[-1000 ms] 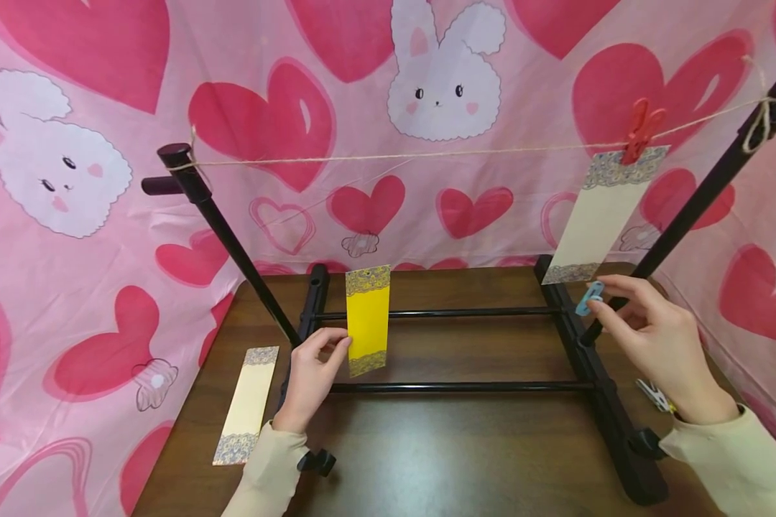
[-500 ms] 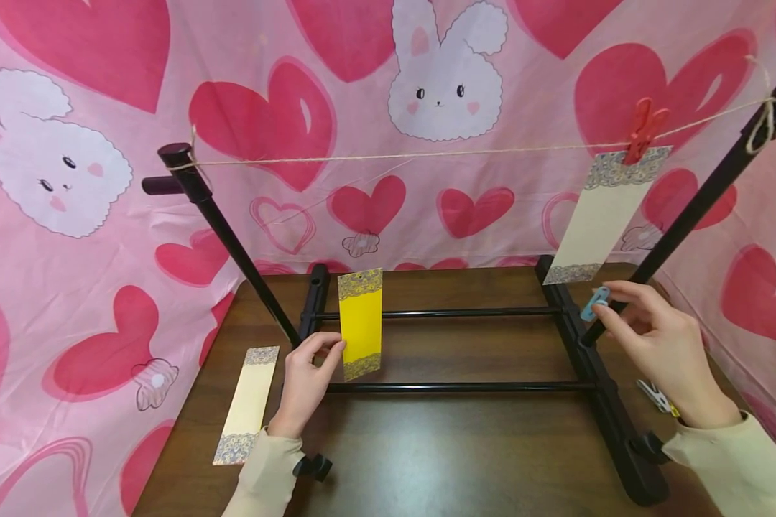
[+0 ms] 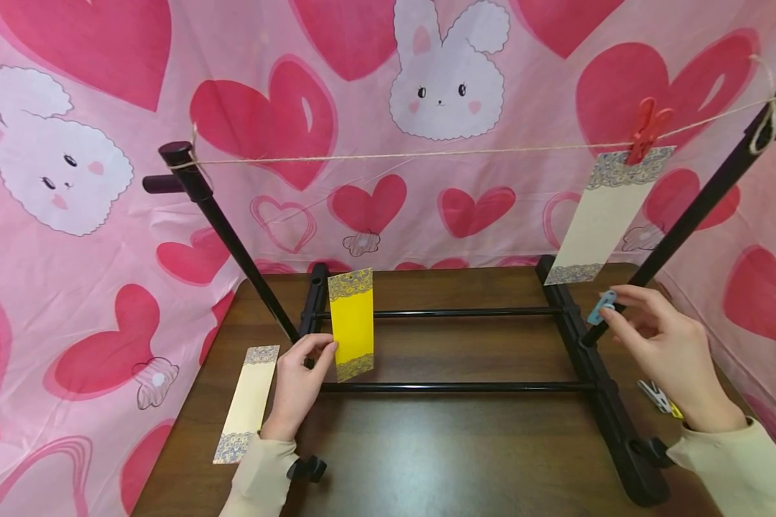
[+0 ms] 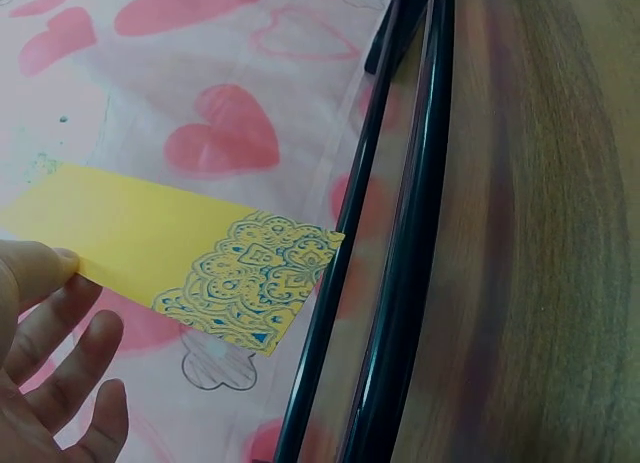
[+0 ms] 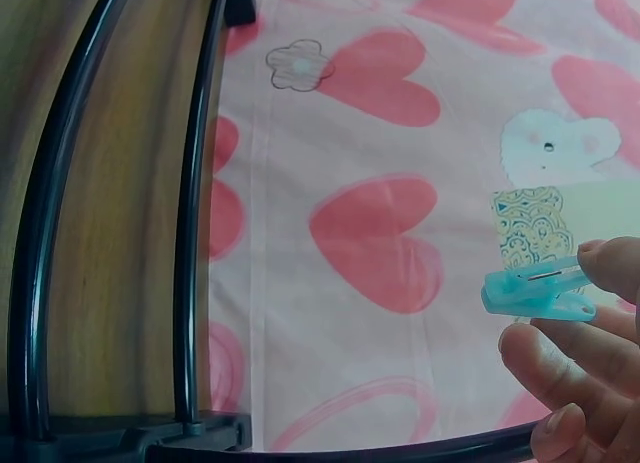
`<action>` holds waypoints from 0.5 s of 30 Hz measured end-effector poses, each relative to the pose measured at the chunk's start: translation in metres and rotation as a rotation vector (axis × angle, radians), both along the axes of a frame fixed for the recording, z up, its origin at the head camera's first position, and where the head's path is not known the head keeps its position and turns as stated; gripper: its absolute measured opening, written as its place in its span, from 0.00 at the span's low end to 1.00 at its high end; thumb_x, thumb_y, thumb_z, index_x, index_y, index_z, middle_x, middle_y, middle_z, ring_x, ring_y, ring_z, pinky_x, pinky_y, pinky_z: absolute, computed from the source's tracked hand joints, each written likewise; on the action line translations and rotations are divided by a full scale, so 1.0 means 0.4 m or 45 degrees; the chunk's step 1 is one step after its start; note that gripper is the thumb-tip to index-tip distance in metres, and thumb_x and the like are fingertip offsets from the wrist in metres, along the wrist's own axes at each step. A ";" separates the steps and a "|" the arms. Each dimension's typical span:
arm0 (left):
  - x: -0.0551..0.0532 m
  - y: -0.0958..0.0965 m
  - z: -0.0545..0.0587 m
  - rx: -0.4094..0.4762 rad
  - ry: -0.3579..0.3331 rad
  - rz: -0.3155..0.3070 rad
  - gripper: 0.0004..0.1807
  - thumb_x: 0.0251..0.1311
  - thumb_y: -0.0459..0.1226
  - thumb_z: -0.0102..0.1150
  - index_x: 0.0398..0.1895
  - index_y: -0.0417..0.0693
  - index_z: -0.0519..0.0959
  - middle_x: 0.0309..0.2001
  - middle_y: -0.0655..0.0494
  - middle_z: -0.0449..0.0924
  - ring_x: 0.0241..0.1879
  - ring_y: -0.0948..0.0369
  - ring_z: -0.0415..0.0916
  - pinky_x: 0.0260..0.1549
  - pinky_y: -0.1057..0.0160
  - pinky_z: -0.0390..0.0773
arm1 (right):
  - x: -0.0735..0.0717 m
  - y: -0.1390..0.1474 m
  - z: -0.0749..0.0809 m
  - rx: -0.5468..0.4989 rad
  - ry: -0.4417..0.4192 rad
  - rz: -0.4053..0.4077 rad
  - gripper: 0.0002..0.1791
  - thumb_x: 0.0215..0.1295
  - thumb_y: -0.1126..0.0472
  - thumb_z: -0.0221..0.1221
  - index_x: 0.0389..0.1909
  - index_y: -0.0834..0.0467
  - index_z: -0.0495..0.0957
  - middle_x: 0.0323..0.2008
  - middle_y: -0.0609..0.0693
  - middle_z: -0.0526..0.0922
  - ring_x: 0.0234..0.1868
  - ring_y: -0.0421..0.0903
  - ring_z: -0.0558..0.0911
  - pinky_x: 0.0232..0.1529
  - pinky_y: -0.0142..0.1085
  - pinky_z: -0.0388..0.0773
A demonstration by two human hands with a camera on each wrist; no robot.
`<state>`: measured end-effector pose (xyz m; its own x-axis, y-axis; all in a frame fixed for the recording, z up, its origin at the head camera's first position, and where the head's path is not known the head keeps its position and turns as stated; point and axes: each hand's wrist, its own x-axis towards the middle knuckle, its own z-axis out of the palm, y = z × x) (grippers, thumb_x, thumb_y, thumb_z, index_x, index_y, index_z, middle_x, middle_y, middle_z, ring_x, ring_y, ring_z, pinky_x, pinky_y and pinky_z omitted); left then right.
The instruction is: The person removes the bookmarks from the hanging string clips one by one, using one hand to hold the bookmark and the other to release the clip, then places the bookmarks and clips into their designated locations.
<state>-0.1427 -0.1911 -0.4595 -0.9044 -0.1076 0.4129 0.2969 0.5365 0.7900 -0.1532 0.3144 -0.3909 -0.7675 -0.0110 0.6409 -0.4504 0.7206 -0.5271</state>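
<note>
My left hand (image 3: pixel 300 380) pinches the left edge of a yellow bookmark (image 3: pixel 353 323) with lace-patterned ends, held upright above the rack's base. In the left wrist view the yellow bookmark (image 4: pixel 150 228) shows its blue lace print, thumb on its near edge. My right hand (image 3: pixel 666 352) holds a small light-blue clothespin (image 3: pixel 601 307) between thumb and fingertips, near the right post. The same clothespin (image 5: pixel 540 291) appears in the right wrist view. A cream bookmark (image 3: pixel 604 215) hangs from the twine (image 3: pixel 427 153) by a red clothespin (image 3: pixel 647 133), above my right hand.
A black rack stands on the brown table (image 3: pixel 453 445), with a left post (image 3: pixel 233 248), a right post (image 3: pixel 698 194) and low crossbars (image 3: pixel 465 387). Another cream bookmark (image 3: pixel 248 402) lies on the table at left. White and yellow clothespins (image 3: pixel 658 397) lie beside my right wrist.
My left hand has shifted left with the yellow bookmark, which has turned slightly. My right hand with the blue clothespin has moved slightly right. The hanging bookmark stays clipped.
</note>
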 end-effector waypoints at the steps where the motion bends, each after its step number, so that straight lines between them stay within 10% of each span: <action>1: 0.000 -0.003 -0.002 -0.001 0.006 0.004 0.07 0.65 0.33 0.71 0.45 0.47 0.88 0.41 0.58 0.88 0.38 0.61 0.79 0.42 0.70 0.78 | 0.000 0.001 0.000 0.000 0.000 0.001 0.30 0.52 0.76 0.74 0.59 0.61 0.82 0.45 0.13 0.76 0.23 0.18 0.74 0.21 0.21 0.65; 15: 0.006 -0.032 -0.007 0.004 0.043 0.060 0.06 0.64 0.33 0.72 0.43 0.46 0.88 0.38 0.57 0.87 0.37 0.62 0.77 0.41 0.67 0.80 | 0.006 0.021 -0.012 -0.016 -0.036 -0.020 0.30 0.54 0.76 0.73 0.59 0.61 0.81 0.46 0.11 0.76 0.24 0.17 0.75 0.23 0.18 0.68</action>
